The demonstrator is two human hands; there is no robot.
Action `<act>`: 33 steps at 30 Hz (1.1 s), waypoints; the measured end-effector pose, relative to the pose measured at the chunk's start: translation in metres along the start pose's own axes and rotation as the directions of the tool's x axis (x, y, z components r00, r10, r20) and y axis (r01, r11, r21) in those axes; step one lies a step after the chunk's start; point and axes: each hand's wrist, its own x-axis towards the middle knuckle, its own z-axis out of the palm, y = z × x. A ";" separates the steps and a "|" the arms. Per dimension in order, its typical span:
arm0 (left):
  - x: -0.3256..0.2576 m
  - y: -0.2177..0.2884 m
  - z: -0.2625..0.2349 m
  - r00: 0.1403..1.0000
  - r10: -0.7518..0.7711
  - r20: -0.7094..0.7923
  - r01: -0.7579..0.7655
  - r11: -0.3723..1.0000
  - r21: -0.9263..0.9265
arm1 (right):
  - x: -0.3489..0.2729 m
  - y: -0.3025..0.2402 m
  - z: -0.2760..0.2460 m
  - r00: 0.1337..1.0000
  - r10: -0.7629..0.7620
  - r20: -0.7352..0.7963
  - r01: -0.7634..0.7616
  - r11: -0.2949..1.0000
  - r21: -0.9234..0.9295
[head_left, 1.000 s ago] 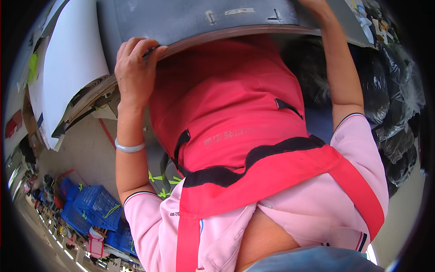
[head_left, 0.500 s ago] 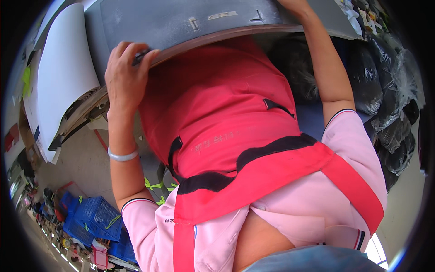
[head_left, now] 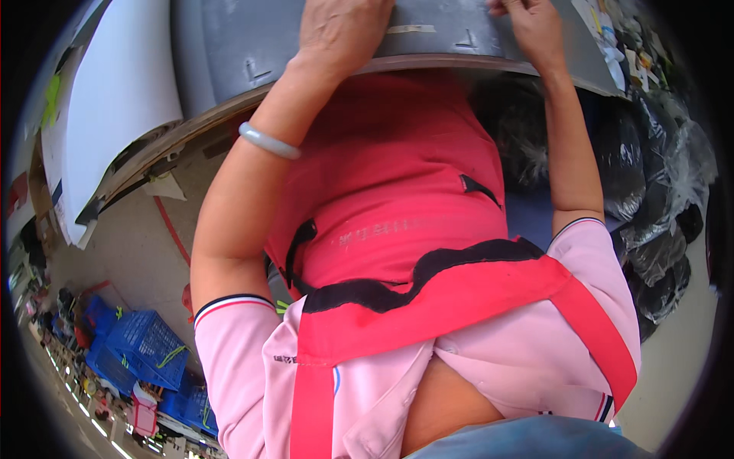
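My left hand [head_left: 344, 30] is over the grey work surface [head_left: 237, 46], its fingers cut off by the top of the picture, so whatever they hold is hidden. Further right, my right hand [head_left: 537, 34] hovers at the same surface with fingers bent and pinched together near the upper edge. Anything between those fingertips is too small to make out. Between the hands a pale strip of tape [head_left: 411, 30] lies on the surface, and a white corner mark [head_left: 256, 73] shows near its front edge.
A large curved white sheet [head_left: 122, 99] rests at the left of the table. Black plastic bags [head_left: 619, 164] are piled at the right. Blue plastic crates [head_left: 149, 344] stand on the floor at lower left. My red apron [head_left: 390, 168] is close against the table edge.
My left hand has left the front edge, moving right and farther over the surface; it pinched a small dark object before. More of my right hand is now visible, its fingers drawn in.
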 end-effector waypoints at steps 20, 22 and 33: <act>-0.002 0.008 -0.010 0.996 -0.080 0.050 0.080 0.997 0.006 | -0.046 -0.033 -0.001 0.863 -0.197 0.465 0.444 0.734 -0.514; -0.002 0.006 -0.008 0.996 -0.082 0.039 0.081 0.997 0.003 | -0.050 -0.030 0.000 0.926 -0.121 0.357 0.286 0.843 -0.456; 0.001 -0.003 -0.002 0.995 -0.066 0.075 0.065 0.998 0.008 | -0.035 -0.035 -0.009 0.920 0.108 0.377 0.029 0.940 -0.340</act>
